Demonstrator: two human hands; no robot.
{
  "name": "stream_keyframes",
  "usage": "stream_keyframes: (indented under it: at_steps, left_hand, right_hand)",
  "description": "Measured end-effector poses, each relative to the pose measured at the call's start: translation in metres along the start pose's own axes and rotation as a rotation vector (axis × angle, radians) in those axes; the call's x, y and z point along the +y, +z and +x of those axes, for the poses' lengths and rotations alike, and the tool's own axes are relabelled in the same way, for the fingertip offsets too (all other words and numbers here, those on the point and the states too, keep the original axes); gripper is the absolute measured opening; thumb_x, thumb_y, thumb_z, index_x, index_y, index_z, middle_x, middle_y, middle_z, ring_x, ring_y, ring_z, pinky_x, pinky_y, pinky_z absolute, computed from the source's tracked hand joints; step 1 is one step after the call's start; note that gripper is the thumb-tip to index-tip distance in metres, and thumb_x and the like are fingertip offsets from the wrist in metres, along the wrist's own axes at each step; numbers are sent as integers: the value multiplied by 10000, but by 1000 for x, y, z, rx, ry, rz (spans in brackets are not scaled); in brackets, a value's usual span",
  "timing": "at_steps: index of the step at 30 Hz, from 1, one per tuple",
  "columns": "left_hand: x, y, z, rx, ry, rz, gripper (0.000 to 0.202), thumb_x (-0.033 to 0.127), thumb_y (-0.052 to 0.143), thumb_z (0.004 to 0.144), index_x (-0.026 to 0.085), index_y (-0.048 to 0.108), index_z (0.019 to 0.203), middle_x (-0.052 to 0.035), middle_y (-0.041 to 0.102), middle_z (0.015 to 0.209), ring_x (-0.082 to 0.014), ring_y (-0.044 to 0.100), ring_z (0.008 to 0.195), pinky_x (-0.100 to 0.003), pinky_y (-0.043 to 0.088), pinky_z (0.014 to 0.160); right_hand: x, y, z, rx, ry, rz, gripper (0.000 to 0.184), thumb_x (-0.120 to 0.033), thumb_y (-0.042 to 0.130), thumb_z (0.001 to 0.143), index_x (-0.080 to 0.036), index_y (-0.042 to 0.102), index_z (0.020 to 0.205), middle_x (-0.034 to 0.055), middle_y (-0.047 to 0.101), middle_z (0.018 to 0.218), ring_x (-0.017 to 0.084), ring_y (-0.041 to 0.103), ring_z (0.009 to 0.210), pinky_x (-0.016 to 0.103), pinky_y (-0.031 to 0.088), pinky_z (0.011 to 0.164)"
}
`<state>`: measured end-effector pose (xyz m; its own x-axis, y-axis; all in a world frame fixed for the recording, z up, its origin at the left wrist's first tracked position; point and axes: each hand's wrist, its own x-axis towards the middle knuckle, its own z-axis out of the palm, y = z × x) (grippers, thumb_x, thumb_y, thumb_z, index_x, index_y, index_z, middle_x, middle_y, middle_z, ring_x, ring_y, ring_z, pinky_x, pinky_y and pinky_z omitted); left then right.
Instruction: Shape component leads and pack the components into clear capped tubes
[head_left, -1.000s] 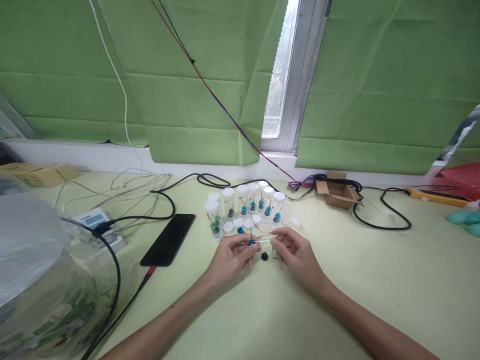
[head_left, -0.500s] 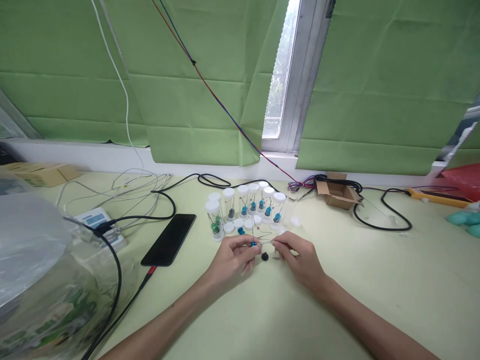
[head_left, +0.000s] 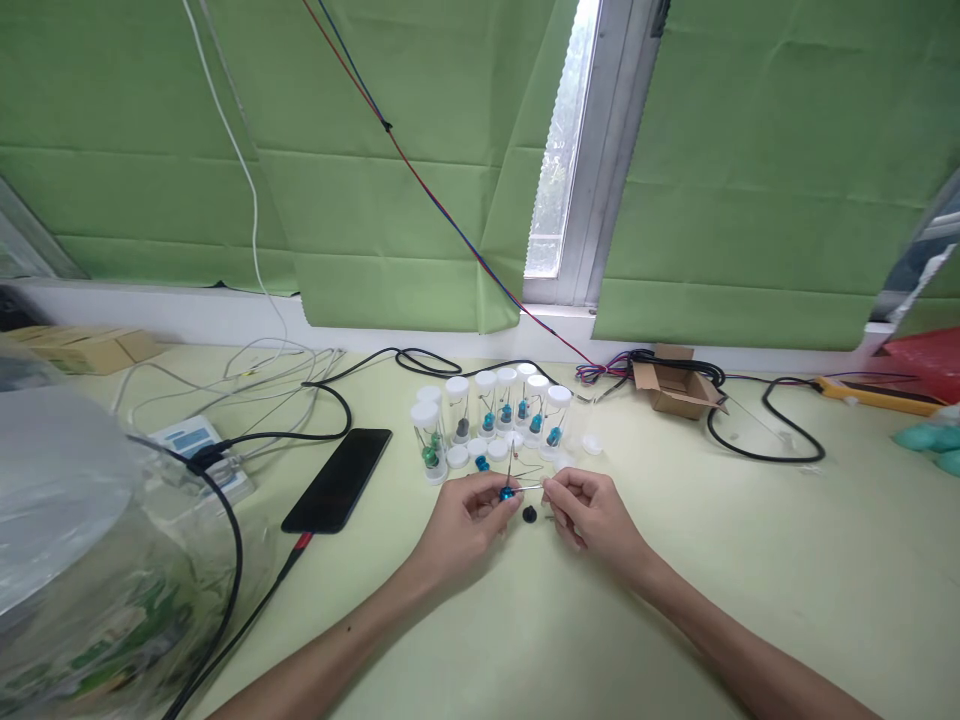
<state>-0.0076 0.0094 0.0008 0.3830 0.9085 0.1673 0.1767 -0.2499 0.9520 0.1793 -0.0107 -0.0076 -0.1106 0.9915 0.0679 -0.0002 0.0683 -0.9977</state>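
Observation:
My left hand (head_left: 469,512) is closed, pinching a small blue part (head_left: 506,493) between thumb and fingers. A thin dark pin (head_left: 511,465) stands upright out of that part. In a pinch, my right hand (head_left: 592,512) grips a thin metal rod (head_left: 531,487), whose left end reaches the blue part. Whether the rod's tip goes into the part is too small to tell. Just below, between both hands, lies a small black part (head_left: 529,514). Another blue piece (head_left: 481,463) rests beyond my left hand, and thin bent wires (head_left: 529,468) lie near it.
Behind the hands stand several clear vials with white caps (head_left: 558,395), holding blue, green or grey parts. Loose white caps (head_left: 457,456) lie before them. A phone (head_left: 337,480) and plastic bag (head_left: 67,480) are at left. A small cardboard box (head_left: 675,390) and cables sit at the back.
My right hand has shifted slightly, its fingers more curled around the rod. The blue part in my left hand has tipped a little, showing more of itself.

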Motion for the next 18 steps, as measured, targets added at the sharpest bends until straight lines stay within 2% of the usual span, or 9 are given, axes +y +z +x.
stream_keyframes:
  at_steps: [5,10,14,18]
  left_hand:
    - [-2,0,-1,-6,31,53,183,315,607,859,155,694,883,-9,553,650,-106,434,530,-221,346,482]
    - [0,1,0,-9,-3,-8,201,347,625,843,157,685,871,11,520,593,-102,418,496,-219,328,461]
    - [3,0,2,-10,-49,-91,235,385,657,817,152,666,843,31,488,544,-97,420,475,-220,334,467]
    - [4,-1,3,-11,-93,-196,286,426,679,797,146,652,850,29,503,524,-101,433,465,-229,351,474]
  right_hand:
    - [1,-1,4,-42,95,116,394,-482,642,823,-170,512,621,-94,397,446,38,347,288,196,192,341]
    - [4,0,5,-44,95,142,387,-475,646,829,-169,514,631,-95,397,443,39,346,289,193,189,332]
    - [5,1,3,-11,5,91,364,-494,597,868,-174,547,702,-77,432,479,59,385,332,199,246,346]
    - [5,0,-1,31,-168,-45,257,-441,575,904,-185,604,897,-25,546,637,87,461,446,230,376,434]
